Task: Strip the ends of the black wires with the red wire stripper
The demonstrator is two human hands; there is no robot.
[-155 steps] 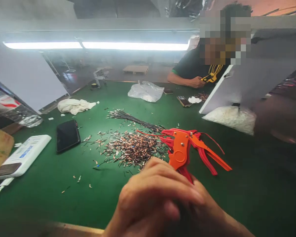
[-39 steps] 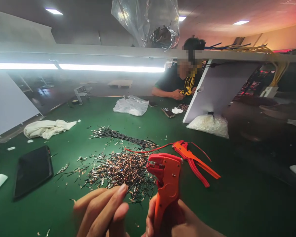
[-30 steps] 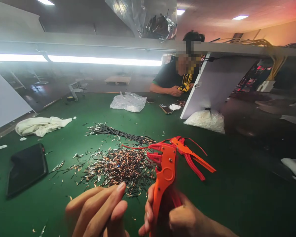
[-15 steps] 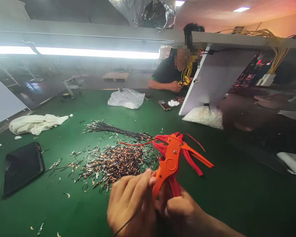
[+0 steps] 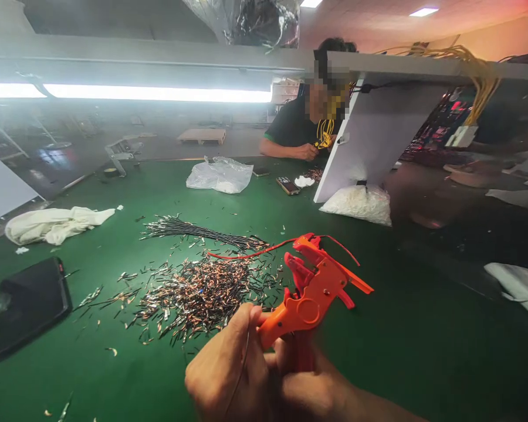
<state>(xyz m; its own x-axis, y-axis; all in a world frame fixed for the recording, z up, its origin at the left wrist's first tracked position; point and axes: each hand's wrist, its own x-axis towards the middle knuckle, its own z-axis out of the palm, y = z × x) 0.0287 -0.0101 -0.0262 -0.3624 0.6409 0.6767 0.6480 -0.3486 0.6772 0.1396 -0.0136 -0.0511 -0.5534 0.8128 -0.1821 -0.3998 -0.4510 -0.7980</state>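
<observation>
Near edge of the table (image 5: 405, 346), centre: two hands at work, close together.

Left hand (image 5: 224, 366): thumb and fingers pinched on a thin dark wire (image 5: 245, 353), which trails back across the hand toward the near side. Fingertips meet just beside the lower end of the orange pliers (image 5: 308, 310); whether they touch the handle cannot be told.

Right hand (image 5: 305, 384): wrapped round the pliers' grip, partly hidden behind the left. Pliers tilted, head raised to the far side, mouth gaping; no wire visible in it.

Step in hand, as judged: handling the wire between the fingers beside the tool, with the mouth not engaged. The wire's tip is hidden, so how it sits in the pinch is unclear.

Next move, as judged: it calls for a firm pinch near the wire's end, the tip brought clear of the fingers, and the pliers steady before any squeeze.

Left of the pliers, a heap of wire scraps (image 5: 202, 296); just beyond it, a bundle of black wires (image 5: 202, 231), laid roughly side by side. Second pliers (image 5: 361, 283) lie behind the held pair, a red wire (image 5: 255, 254) reaching left from near their head. Black phone (image 5: 30, 308) at far left of the scraps.
</observation>
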